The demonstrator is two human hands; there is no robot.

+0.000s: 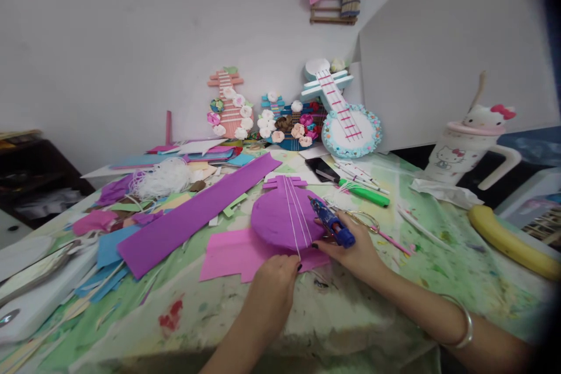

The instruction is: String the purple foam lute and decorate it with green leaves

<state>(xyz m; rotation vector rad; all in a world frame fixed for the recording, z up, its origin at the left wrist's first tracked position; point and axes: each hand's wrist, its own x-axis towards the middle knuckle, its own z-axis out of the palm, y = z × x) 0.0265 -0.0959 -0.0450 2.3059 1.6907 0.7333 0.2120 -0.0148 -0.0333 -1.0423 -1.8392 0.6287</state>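
Observation:
A purple, lute-shaped craft piece (pixel 276 219) lies on pink foam sheet (pixel 223 254) at the table's middle. Thin white strings (pixel 293 210) run down its front from the crosspieces at its top. At the piece's lower edge, my left hand (pixel 274 283) pinches the end of one string between thumb and finger. My right hand (pixel 357 251) grips a thick blue patterned pen-like tool (pixel 328 221), its tip pointing up and left over the piece's right side. The right index fingertip or thumb rests by the lower ends of the strings; which digit is unclear.
A long purple foam strip (pixel 197 216) lies left of the piece, near white yarn (pixel 162 178) and paper scraps. To the right are a green cutter (pixel 363 193), scissors (pixel 366 221), a banana (pixel 511 239) and a white cup (pixel 460 152). Decorated instruments (pixel 350 128) lean on the wall.

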